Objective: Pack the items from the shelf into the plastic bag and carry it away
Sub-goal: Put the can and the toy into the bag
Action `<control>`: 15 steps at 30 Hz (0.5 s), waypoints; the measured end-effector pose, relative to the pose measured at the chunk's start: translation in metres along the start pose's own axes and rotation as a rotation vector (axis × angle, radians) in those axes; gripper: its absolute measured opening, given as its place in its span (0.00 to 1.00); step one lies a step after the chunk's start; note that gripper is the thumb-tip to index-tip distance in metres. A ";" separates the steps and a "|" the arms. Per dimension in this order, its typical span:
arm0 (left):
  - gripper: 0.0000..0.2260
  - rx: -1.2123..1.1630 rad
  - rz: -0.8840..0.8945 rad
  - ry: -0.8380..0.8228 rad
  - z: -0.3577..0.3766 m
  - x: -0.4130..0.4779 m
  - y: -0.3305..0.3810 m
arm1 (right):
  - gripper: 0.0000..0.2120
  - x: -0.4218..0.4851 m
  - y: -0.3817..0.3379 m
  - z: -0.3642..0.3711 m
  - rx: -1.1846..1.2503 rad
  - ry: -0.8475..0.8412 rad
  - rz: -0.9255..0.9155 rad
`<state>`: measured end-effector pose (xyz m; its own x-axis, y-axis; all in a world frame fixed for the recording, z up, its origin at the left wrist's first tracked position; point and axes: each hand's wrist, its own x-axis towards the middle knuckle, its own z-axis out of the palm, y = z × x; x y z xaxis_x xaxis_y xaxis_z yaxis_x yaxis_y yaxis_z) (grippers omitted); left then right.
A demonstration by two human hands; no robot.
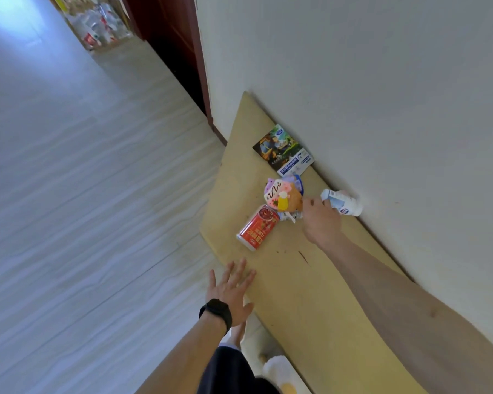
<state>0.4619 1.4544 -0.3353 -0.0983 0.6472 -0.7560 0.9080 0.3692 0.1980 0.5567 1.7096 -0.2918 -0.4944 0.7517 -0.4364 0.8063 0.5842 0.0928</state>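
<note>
1. Left hand (231,291), low in view at about 6 o'clock, is palm down with fingers straight and spread, pointing toward 1 o'clock; its bare forearm rises from 7 o'clock
2. Right hand (320,220) reaches from 4 o'clock toward 10 o'clock, arm outstretched, back uppermost; its fingers are mostly hidden, so its grip is unclear

Dark red door (177,38), pale floor (69,194), perhaps bottles (97,27) beyond.

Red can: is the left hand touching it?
Apart. The head view shows bare shelf between the left hand and the red can.
</note>
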 end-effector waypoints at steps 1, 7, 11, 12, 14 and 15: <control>0.35 -0.004 0.005 0.000 -0.001 0.001 -0.001 | 0.18 0.000 0.000 0.002 -0.032 0.010 -0.011; 0.21 -0.300 -0.041 0.163 -0.024 -0.002 -0.004 | 0.16 -0.010 0.012 0.012 0.170 0.031 0.031; 0.22 -0.643 -0.270 0.481 -0.057 0.008 -0.011 | 0.15 -0.064 0.026 0.003 0.749 -0.025 0.245; 0.26 -0.634 -0.259 0.510 -0.065 0.015 -0.013 | 0.16 -0.085 0.028 0.000 0.925 -0.051 0.339; 0.34 -0.581 -0.198 0.483 -0.083 0.032 -0.009 | 0.14 -0.123 0.032 0.003 1.183 -0.097 0.489; 0.37 -0.554 -0.170 0.437 -0.091 0.041 -0.005 | 0.13 -0.142 0.035 0.008 1.298 -0.135 0.551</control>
<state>0.4163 1.5400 -0.3105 -0.4787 0.7152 -0.5093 0.5374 0.6973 0.4743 0.6576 1.6205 -0.2341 -0.0486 0.7102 -0.7024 0.6406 -0.5174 -0.5675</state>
